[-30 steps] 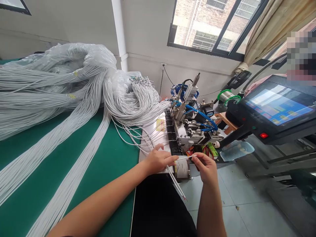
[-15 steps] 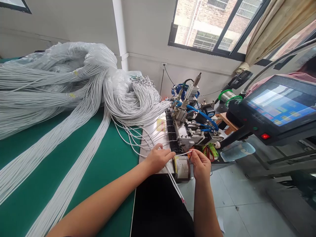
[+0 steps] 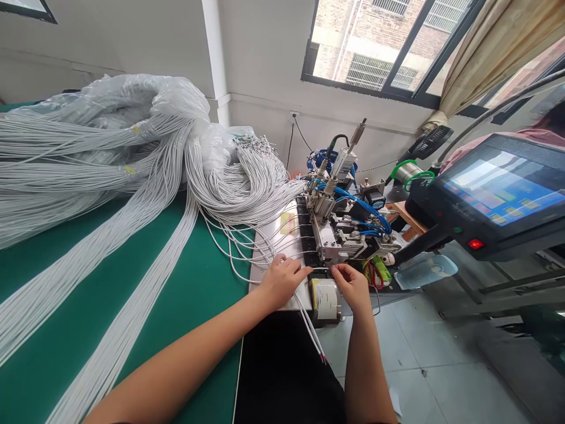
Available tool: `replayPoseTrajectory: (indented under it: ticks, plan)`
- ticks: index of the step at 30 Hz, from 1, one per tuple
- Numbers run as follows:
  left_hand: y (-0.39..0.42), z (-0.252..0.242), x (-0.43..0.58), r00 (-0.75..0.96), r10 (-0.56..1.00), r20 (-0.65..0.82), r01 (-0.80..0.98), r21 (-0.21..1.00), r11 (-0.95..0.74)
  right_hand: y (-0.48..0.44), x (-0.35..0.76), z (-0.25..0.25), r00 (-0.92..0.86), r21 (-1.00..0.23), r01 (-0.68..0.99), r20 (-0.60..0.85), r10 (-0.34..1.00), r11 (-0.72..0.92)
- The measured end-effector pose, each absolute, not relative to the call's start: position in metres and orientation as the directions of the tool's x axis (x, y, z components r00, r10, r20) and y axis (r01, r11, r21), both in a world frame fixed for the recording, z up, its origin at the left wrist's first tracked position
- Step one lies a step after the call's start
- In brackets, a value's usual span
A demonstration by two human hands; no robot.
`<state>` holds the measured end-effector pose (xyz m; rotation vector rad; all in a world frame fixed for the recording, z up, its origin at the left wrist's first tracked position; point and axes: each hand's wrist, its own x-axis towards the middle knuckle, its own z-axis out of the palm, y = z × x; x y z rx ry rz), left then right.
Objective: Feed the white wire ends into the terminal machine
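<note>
A white cable (image 3: 321,269) runs between my two hands at the front end of the machine's black fixture row (image 3: 309,241). My left hand (image 3: 285,281) is closed on the cable, thumb and forefinger toward the fixture. The fingertips of my right hand (image 3: 352,285) pinch the same cable near its end, which they mostly hide. Beneath my left hand, a few loose white cables (image 3: 309,330) with reddish tips hang over the table edge. Above my hands stands the metal machine (image 3: 329,229) with blue air tubes, other white cables lying across its fixture row.
Large bundles of white cable (image 3: 168,159), partly in clear plastic, cover the green table (image 3: 194,330). A touchscreen (image 3: 507,182) stands at the right, near a solder wire spool (image 3: 410,174). Red-handled tool (image 3: 376,274) and a blue plastic bottle (image 3: 426,272) lie beside the machine.
My right hand has moved left and slightly up, bringing the cable end close to the fixture row. My left hand has stayed almost in place.
</note>
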<state>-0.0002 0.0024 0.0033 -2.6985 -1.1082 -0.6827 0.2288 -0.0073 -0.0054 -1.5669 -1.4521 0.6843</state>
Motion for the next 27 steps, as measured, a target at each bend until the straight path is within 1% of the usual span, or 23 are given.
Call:
replayPoseTrajectory:
  ticks: [3, 6, 8, 10, 12, 14, 19, 27]
  plan:
    - [0.003, 0.004, 0.0, 0.624, 0.667, 0.407, 0.709, 0.063, -0.702, -0.001, 0.229, -0.007, 0.116, -0.875, 0.473, 0.179, 0.977, 0.104]
    - [0.004, 0.003, -0.001, 0.633, 0.678, 0.373, 0.708, 0.075, -0.703, 0.006, 0.23, -0.012, 0.056, -0.916, 0.384, 0.149, 0.987, 0.116]
    - [0.004, 0.003, -0.001, 0.641, 0.674, 0.367, 0.701, 0.077, -0.709, 0.009, 0.229, -0.016, 0.039, -0.952, 0.294, 0.1, 0.994, 0.084]
    - [0.004, 0.002, -0.001, 0.644, 0.672, 0.365, 0.698, 0.079, -0.712, 0.011, 0.228, -0.02, 0.04, -0.986, 0.164, 0.028, 0.999, 0.022]
    - [0.004, 0.002, 0.0, 0.641, 0.674, 0.367, 0.699, 0.081, -0.71, 0.012, 0.225, -0.023, 0.043, -0.998, 0.044, -0.04, 0.998, -0.042]
    - [0.003, 0.002, 0.0, 0.634, 0.677, 0.373, 0.704, 0.084, -0.706, 0.012, 0.222, -0.024, 0.048, -0.997, -0.022, -0.081, 0.996, -0.08]
    - [0.002, 0.003, 0.0, 0.614, 0.68, 0.401, 0.714, 0.084, -0.695, 0.009, 0.22, -0.024, 0.056, -0.995, -0.044, -0.096, 0.994, -0.094]
    - [0.001, 0.001, 0.0, 0.583, 0.666, 0.465, 0.723, 0.077, -0.686, 0.009, 0.224, -0.019, 0.049, -0.994, -0.014, -0.106, 0.993, -0.105]
